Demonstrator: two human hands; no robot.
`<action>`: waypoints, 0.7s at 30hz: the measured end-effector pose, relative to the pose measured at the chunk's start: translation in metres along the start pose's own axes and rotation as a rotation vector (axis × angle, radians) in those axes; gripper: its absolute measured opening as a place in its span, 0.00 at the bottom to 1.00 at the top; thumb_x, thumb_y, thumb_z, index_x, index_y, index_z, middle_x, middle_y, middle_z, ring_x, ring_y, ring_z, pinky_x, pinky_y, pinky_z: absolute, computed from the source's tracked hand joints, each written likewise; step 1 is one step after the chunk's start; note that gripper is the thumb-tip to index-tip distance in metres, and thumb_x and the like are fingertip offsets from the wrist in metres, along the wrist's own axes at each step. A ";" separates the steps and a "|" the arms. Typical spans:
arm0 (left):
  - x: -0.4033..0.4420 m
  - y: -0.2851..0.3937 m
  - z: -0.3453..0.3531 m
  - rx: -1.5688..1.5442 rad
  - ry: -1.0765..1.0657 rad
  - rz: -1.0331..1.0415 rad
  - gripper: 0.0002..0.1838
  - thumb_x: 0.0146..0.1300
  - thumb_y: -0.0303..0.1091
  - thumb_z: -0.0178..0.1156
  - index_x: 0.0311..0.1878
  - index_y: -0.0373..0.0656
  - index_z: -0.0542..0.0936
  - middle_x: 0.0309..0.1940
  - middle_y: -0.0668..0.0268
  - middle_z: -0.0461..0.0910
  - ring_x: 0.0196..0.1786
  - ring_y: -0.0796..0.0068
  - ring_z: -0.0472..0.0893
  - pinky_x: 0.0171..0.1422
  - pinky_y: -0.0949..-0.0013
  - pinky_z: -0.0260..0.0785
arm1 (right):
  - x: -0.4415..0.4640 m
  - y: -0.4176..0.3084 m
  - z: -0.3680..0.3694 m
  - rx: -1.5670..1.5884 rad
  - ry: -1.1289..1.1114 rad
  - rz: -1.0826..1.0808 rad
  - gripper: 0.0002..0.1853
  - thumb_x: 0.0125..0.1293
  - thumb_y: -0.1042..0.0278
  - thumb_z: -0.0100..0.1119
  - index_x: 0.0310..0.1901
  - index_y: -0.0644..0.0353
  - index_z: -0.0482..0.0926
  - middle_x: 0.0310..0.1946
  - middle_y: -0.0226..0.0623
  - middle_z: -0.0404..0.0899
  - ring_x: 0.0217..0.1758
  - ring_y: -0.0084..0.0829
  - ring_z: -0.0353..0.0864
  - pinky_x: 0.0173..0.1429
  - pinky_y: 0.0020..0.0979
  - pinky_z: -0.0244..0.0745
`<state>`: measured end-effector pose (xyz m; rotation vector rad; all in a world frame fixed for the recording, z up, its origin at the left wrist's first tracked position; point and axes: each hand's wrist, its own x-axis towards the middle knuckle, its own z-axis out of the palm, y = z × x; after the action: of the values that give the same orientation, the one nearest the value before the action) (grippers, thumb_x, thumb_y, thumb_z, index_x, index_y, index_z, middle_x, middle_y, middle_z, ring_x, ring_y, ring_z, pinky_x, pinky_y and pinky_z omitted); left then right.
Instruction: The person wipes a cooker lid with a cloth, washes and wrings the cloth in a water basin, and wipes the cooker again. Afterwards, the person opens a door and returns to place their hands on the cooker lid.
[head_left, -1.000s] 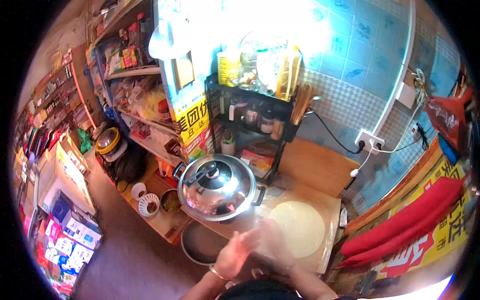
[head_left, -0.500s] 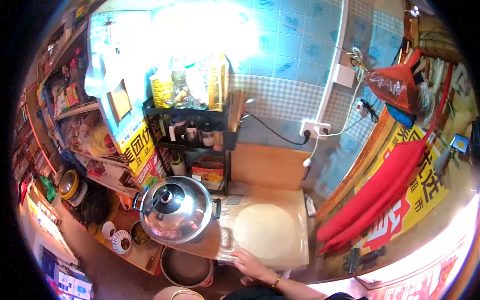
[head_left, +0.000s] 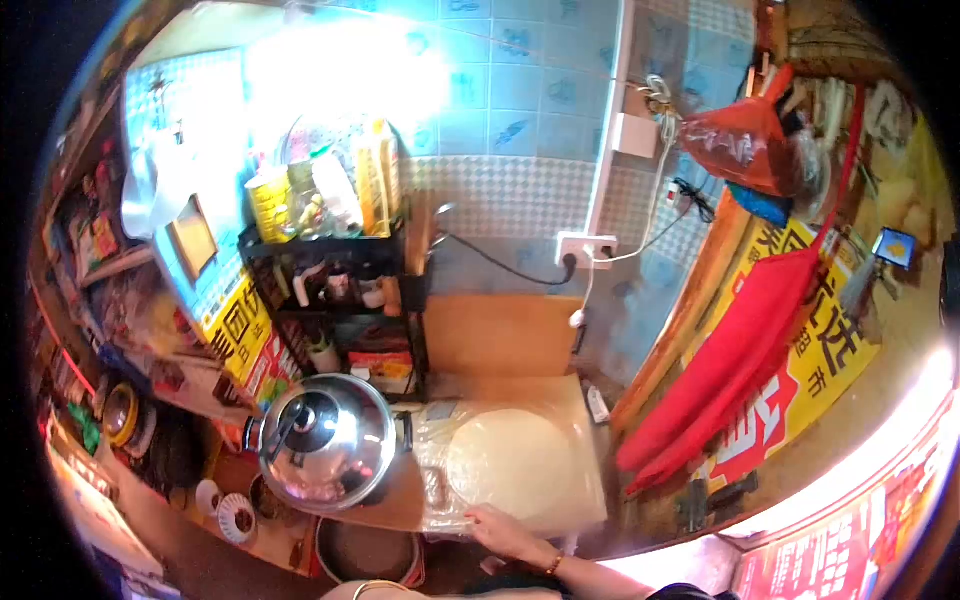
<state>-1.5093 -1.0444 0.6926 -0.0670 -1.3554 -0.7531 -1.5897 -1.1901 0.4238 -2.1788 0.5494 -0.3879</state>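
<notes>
A large, pale, round sheet of dough (head_left: pixel 505 455) lies flat on a board covered with clear plastic film (head_left: pixel 432 440). My right hand (head_left: pixel 500 532), with a bracelet at the wrist, is at the near edge of the board, just below the dough. Its fingers are closed on the edge of the film. Of my left arm (head_left: pixel 366 591), only a bit of skin with a bangle shows at the bottom edge; the hand itself is out of sight. Left of the dough stands a big steel pot (head_left: pixel 328 440) with a domed lid and a black knob.
Below the pot sits a wide round basin (head_left: pixel 368 552). A white fluted bowl (head_left: pixel 237 518) and other small bowls stand at lower left. Behind the pot rises a black rack (head_left: pixel 418 345) with bottles. Red cloth (head_left: pixel 735 360) hangs on the right; a power socket (head_left: pixel 587 247) is on the wall.
The camera view has turned, so most of the scene sits further left and the pot lower. My right hand stays at the film's near edge. Less of my left arm shows.
</notes>
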 end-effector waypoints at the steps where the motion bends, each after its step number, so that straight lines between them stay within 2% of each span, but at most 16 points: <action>1: -0.009 -0.011 -0.035 0.178 -0.168 -0.117 0.37 0.66 0.63 0.34 0.61 0.38 0.68 0.62 0.51 0.66 0.67 0.53 0.61 0.70 0.46 0.46 | -0.001 -0.003 -0.003 0.020 -0.058 0.049 0.19 0.65 0.61 0.49 0.53 0.63 0.70 0.48 0.47 0.73 0.52 0.41 0.72 0.57 0.35 0.67; 2: -0.001 -0.023 -0.042 0.357 -0.246 -0.246 0.36 0.67 0.61 0.33 0.59 0.38 0.70 0.60 0.51 0.68 0.65 0.51 0.64 0.68 0.47 0.50 | -0.003 -0.004 -0.005 0.032 -0.033 0.016 0.20 0.63 0.62 0.52 0.54 0.62 0.70 0.47 0.44 0.74 0.53 0.37 0.73 0.58 0.35 0.67; 4: -0.008 -0.060 -0.062 0.677 -0.327 -0.354 0.30 0.69 0.54 0.35 0.54 0.37 0.73 0.56 0.51 0.72 0.60 0.50 0.70 0.64 0.51 0.59 | -0.014 -0.020 -0.019 0.371 -0.067 -0.157 0.10 0.58 0.66 0.56 0.40 0.60 0.78 0.40 0.38 0.77 0.48 0.32 0.75 0.51 0.34 0.68; 6: -0.065 -0.097 -0.088 1.103 -0.415 -0.559 0.25 0.63 0.47 0.49 0.55 0.38 0.73 0.54 0.51 0.72 0.56 0.50 0.72 0.61 0.54 0.63 | -0.027 -0.041 -0.052 0.369 -0.218 0.064 0.06 0.59 0.68 0.54 0.31 0.60 0.78 0.39 0.37 0.77 0.46 0.30 0.74 0.47 0.30 0.68; 7: -0.107 -0.117 -0.099 1.125 -0.454 -0.751 0.22 0.63 0.45 0.51 0.54 0.40 0.74 0.53 0.53 0.73 0.56 0.52 0.72 0.60 0.56 0.64 | -0.033 -0.051 -0.068 0.357 -0.292 0.174 0.08 0.60 0.69 0.54 0.26 0.60 0.78 0.38 0.36 0.77 0.45 0.29 0.74 0.46 0.29 0.67; 8: -0.133 -0.129 -0.106 1.147 -0.492 -0.941 0.20 0.62 0.43 0.52 0.52 0.42 0.75 0.52 0.54 0.74 0.55 0.54 0.72 0.60 0.57 0.65 | -0.045 -0.004 -0.041 0.477 -0.276 -0.008 0.06 0.59 0.69 0.54 0.35 0.61 0.78 0.39 0.36 0.77 0.44 0.28 0.74 0.48 0.29 0.69; 9: -0.134 -0.131 -0.104 1.141 -0.500 -0.935 0.20 0.62 0.43 0.52 0.52 0.42 0.75 0.52 0.54 0.74 0.55 0.54 0.72 0.60 0.57 0.65 | -0.051 0.029 -0.019 0.533 -0.264 -0.098 0.09 0.59 0.69 0.55 0.39 0.61 0.78 0.40 0.36 0.77 0.44 0.27 0.75 0.49 0.29 0.70; 10: -0.133 -0.131 -0.099 1.085 -0.496 -1.083 0.20 0.64 0.44 0.50 0.51 0.40 0.76 0.47 0.52 0.76 0.50 0.53 0.75 0.55 0.60 0.67 | -0.057 0.063 0.003 0.589 -0.256 -0.188 0.12 0.59 0.68 0.55 0.44 0.61 0.78 0.41 0.35 0.77 0.44 0.26 0.75 0.50 0.29 0.71; 11: -0.132 -0.129 -0.094 1.026 -0.492 -1.233 0.21 0.65 0.45 0.48 0.49 0.38 0.77 0.42 0.49 0.78 0.46 0.53 0.78 0.50 0.63 0.69 | -0.057 0.082 0.024 0.932 -0.302 0.005 0.11 0.58 0.70 0.56 0.42 0.62 0.78 0.41 0.34 0.78 0.45 0.25 0.75 0.50 0.29 0.71; 12: -0.127 -0.124 -0.092 1.025 -0.497 -1.230 0.21 0.65 0.45 0.48 0.49 0.38 0.77 0.42 0.49 0.78 0.46 0.53 0.78 0.50 0.63 0.69 | -0.053 0.090 0.042 0.917 -0.285 0.069 0.11 0.58 0.69 0.56 0.41 0.61 0.79 0.41 0.34 0.78 0.45 0.25 0.74 0.50 0.28 0.71; 14: -0.114 -0.118 -0.091 0.793 -0.404 -1.580 0.20 0.66 0.45 0.48 0.47 0.38 0.78 0.40 0.52 0.80 0.44 0.56 0.79 0.49 0.65 0.69 | -0.045 0.106 0.078 0.891 -0.250 0.198 0.10 0.58 0.66 0.57 0.40 0.60 0.80 0.41 0.34 0.78 0.46 0.26 0.74 0.51 0.28 0.71; 15: -0.126 -0.121 -0.100 0.790 -0.408 -1.575 0.20 0.66 0.45 0.48 0.47 0.38 0.78 0.40 0.52 0.80 0.44 0.56 0.79 0.49 0.65 0.69 | -0.040 0.071 0.058 0.625 -0.327 0.150 0.11 0.58 0.63 0.57 0.39 0.59 0.80 0.41 0.35 0.79 0.46 0.27 0.75 0.51 0.28 0.71; 16: -0.152 -0.127 -0.116 0.674 -0.315 -1.619 0.20 0.67 0.46 0.48 0.48 0.39 0.77 0.40 0.55 0.80 0.43 0.59 0.79 0.48 0.66 0.69 | -0.042 0.168 0.149 0.426 -0.309 0.021 0.17 0.59 0.52 0.55 0.37 0.59 0.80 0.39 0.38 0.79 0.43 0.34 0.77 0.47 0.36 0.74; 17: -0.175 -0.129 -0.125 0.556 -0.222 -1.657 0.21 0.67 0.48 0.48 0.49 0.39 0.77 0.40 0.57 0.81 0.43 0.61 0.79 0.48 0.67 0.69 | -0.036 0.168 0.152 0.422 -0.302 0.024 0.17 0.59 0.52 0.55 0.37 0.59 0.80 0.39 0.38 0.79 0.43 0.34 0.77 0.47 0.36 0.74; 18: -0.188 -0.129 -0.127 0.319 0.035 -1.632 0.21 0.67 0.48 0.48 0.49 0.40 0.77 0.39 0.61 0.80 0.44 0.64 0.79 0.50 0.67 0.69 | -0.030 0.163 0.150 0.462 -0.397 -0.001 0.15 0.61 0.54 0.54 0.38 0.58 0.80 0.39 0.39 0.79 0.43 0.34 0.77 0.47 0.36 0.74; 21: -0.237 -0.143 -0.143 0.380 0.117 -1.678 0.21 0.68 0.43 0.46 0.54 0.36 0.74 0.44 0.57 0.78 0.45 0.66 0.77 0.48 0.69 0.70 | -0.012 0.124 0.136 0.587 -0.677 -0.087 0.12 0.64 0.60 0.53 0.42 0.57 0.80 0.40 0.41 0.79 0.44 0.35 0.76 0.46 0.35 0.73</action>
<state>-1.4667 -1.1131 0.3917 1.5502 -1.1988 -1.7638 -1.5695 -1.1633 0.2428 -1.6192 -0.0437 0.1459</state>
